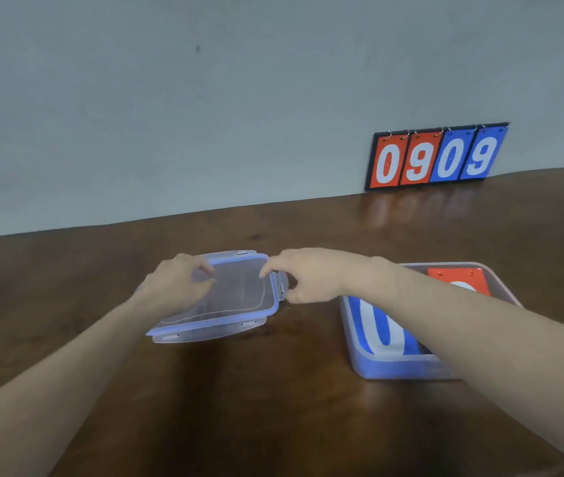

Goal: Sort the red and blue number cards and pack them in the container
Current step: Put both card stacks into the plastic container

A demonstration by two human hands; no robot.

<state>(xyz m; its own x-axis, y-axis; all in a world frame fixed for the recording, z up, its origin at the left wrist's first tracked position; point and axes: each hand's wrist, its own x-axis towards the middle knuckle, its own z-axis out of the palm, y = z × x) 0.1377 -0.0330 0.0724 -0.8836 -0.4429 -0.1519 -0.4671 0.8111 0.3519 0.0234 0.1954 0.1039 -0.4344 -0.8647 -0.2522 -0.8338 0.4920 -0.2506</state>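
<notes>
Both hands are gripping a clear plastic lid with blue trim, which is lying on the dark wooden tabletop left of centre, its near edge appearing slightly raised, though this is hard to judge. The left hand is sitting on the lid's left side with its fingers curled over the far left corner, pinching the rim. The right hand is reaching across from the right, its fingertips and thumb closing on the latch flap at the lid's right edge. To the right, the open container is resting on the tabletop, well apart from the lid, and the right forearm is passing over it. Inside it, a blue number card with a large white digit is lying on the left side, and a red number card is showing at the far end. Standing at the back of the tabletop against the grey wall, a flip scoreboard is showing 09 in red and 09 in blue.
</notes>
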